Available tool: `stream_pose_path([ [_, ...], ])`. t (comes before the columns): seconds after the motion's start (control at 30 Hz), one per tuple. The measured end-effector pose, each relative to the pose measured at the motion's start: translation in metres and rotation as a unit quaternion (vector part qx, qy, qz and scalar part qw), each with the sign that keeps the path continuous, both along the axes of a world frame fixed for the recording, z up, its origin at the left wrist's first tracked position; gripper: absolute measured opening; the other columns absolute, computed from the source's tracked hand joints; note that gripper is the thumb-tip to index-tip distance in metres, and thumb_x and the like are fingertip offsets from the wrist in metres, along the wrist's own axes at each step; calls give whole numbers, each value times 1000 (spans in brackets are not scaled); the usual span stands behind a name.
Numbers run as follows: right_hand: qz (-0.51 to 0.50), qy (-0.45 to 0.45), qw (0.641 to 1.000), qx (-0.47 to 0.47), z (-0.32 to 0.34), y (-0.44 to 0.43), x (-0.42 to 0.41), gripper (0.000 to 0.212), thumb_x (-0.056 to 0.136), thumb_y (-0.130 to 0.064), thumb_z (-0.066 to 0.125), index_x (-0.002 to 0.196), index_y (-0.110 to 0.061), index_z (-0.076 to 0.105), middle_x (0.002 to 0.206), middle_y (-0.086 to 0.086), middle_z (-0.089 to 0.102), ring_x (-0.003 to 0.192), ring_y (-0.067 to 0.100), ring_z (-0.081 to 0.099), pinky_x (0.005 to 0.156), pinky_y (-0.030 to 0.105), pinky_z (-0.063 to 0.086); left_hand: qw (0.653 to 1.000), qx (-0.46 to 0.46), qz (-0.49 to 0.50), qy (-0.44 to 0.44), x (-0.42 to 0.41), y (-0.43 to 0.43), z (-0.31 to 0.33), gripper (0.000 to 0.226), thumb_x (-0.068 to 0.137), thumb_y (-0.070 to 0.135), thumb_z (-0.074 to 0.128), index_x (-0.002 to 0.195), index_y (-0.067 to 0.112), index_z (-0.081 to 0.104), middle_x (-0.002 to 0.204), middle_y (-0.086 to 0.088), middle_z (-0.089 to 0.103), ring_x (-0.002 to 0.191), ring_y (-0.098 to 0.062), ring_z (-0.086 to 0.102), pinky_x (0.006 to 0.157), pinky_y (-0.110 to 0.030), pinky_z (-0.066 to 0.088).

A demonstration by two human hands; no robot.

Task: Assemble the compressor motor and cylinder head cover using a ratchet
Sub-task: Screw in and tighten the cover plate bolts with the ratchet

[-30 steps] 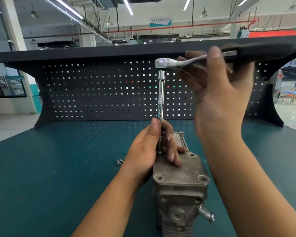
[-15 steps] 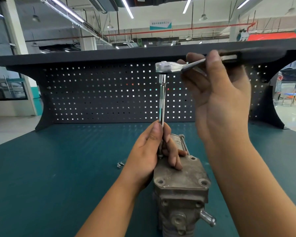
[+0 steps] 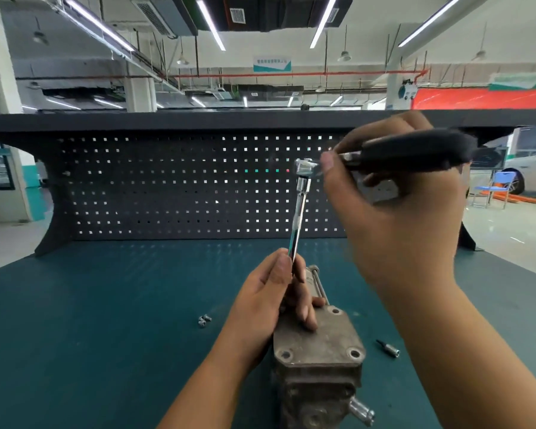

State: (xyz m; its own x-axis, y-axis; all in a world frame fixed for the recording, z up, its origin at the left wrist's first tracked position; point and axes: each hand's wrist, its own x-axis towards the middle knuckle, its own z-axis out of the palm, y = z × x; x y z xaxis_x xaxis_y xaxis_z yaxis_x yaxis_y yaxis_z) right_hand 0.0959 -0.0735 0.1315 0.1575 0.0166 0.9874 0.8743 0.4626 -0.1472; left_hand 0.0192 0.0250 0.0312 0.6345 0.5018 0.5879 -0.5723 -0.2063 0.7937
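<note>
A grey metal compressor [image 3: 317, 376] stands on the green bench, its flat cylinder head cover [image 3: 319, 339] on top with bolt holes at the corners. A long chrome extension bar [image 3: 298, 221] rises from the cover's far left corner. My left hand [image 3: 273, 295] pinches the bar's lower end, hiding its tip. The ratchet [image 3: 393, 153] sits on top of the bar, its black handle pointing right and blurred. My right hand [image 3: 393, 212] grips that handle.
Two small loose bolts [image 3: 204, 320] lie on the green bench mat [image 3: 106, 320] left of the compressor. A small socket bit [image 3: 390, 348] lies to its right. A dark pegboard [image 3: 174, 187] with a shelf on top closes off the back of the bench.
My right hand has swung the ratchet handle toward me. The extension bar now leans slightly. My left hand keeps its pinch on the bar. The socket bit has come into view.
</note>
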Motion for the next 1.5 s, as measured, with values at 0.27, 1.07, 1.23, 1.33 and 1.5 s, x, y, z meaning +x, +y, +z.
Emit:
stream_pose_path([
  [0.27,-140,-212,965,-66,35,5,-53,14,65,10,65,73,0,59,87,19,60,79,34,49,70,34,37,992,-33,102,65,-1,-5,17,50,101,1,28,55,11,45,37,4,47,35,-6,51,42,-12,42],
  [1.07,76,-84,990,84,15,-21,-42,23,90,-19,46,86,-6,65,87,6,54,83,15,53,70,30,46,994,71,50,68,-17,-12,21,32,99,17,32,69,8,42,43,3,50,44,-4,57,58,-12,48],
  [1.23,155,189,952,185,2,-14,7,14,93,-17,38,95,-20,52,88,4,54,80,15,55,71,40,46,997,67,-8,48,-13,-7,19,35,92,36,30,71,9,40,46,2,47,48,-14,58,80,-32,54],
  [1.33,156,346,920,94,4,4,33,20,99,-21,37,90,-26,55,81,-11,64,79,7,60,71,30,48,996,72,-9,54,-10,-5,16,38,96,37,28,71,11,39,45,5,47,48,-12,58,80,-29,54],
  [1.5,395,498,758,-146,23,45,54,24,104,-26,30,101,-17,52,98,5,68,79,24,64,75,36,49,994,86,-12,66,-8,-1,15,35,95,34,28,71,12,39,44,5,49,49,-11,59,81,-29,53],
])
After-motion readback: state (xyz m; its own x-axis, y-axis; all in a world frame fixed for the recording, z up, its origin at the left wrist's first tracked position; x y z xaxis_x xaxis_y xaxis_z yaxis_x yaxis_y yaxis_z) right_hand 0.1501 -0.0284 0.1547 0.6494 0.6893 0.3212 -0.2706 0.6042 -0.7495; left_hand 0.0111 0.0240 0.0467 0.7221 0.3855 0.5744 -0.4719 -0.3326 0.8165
